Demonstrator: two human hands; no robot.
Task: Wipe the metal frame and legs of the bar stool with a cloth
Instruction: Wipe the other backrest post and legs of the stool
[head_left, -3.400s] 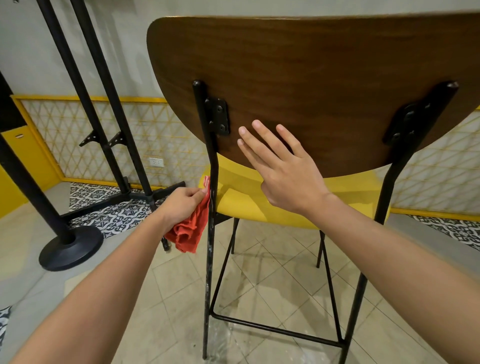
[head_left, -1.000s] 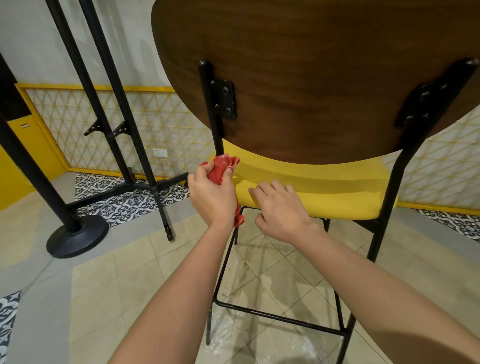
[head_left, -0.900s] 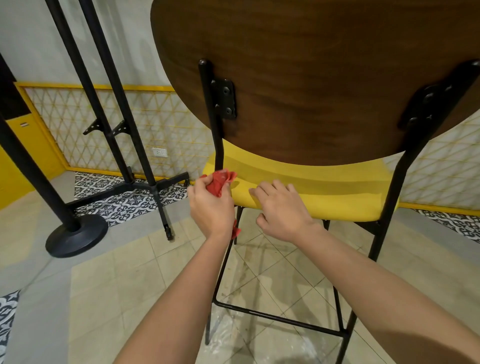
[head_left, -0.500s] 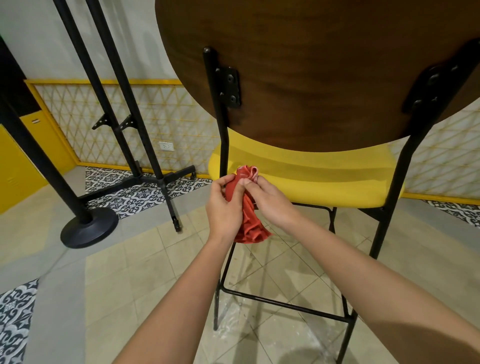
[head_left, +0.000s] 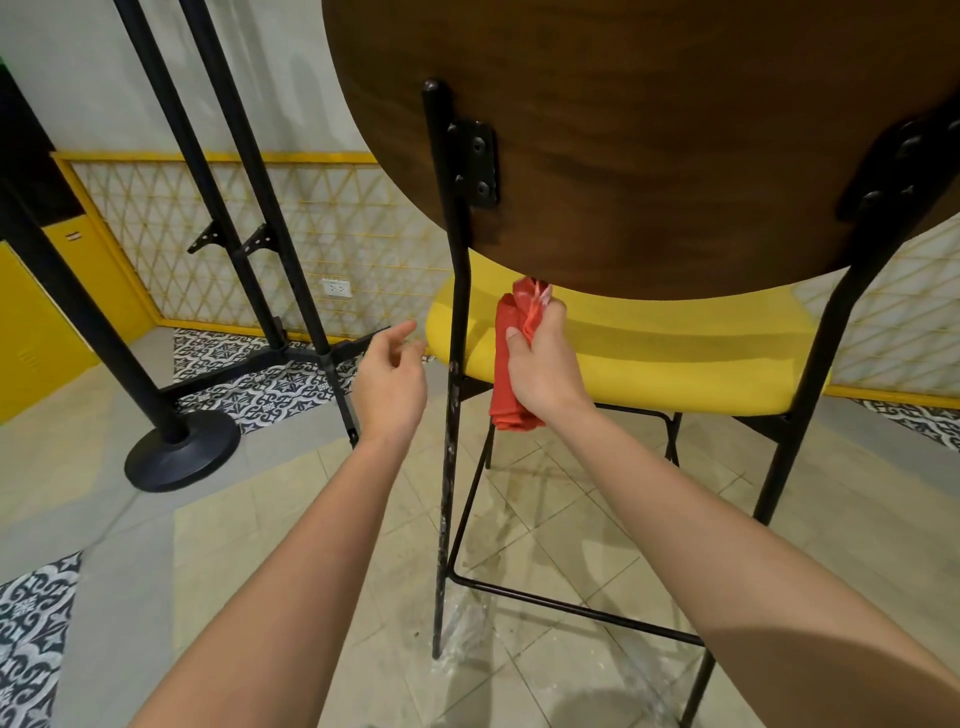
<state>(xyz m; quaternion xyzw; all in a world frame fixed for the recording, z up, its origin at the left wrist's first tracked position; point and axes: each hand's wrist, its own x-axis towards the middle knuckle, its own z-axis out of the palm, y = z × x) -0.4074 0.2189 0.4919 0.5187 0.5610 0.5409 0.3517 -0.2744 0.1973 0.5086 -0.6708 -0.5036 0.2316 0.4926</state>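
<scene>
The bar stool fills the view from behind: a dark wooden backrest (head_left: 649, 130), a yellow seat (head_left: 675, 358) and a black metal frame. Its left rear leg (head_left: 451, 415) runs down from the backrest bracket and shows pale scuffs. The right rear leg (head_left: 800, 415) is on the other side. A thin footrest bar (head_left: 571, 608) joins them low down. My right hand (head_left: 545, 374) grips a red cloth (head_left: 511, 374) just right of the left rear leg, against the seat's back edge. My left hand (head_left: 392, 379) hovers with fingers spread, left of that leg, touching nothing.
A black pole on a round base (head_left: 182, 457) stands on the floor at left. Two slanted black poles (head_left: 228, 171) with floor feet rise behind it. A yellow-trimmed lattice wall panel (head_left: 332, 244) runs along the back. Crumpled clear plastic (head_left: 462, 639) lies by the leg's foot.
The red cloth passed from my left hand to my right hand. My left hand let go and moved left of the rear leg; the right now holds the cloth beside it.
</scene>
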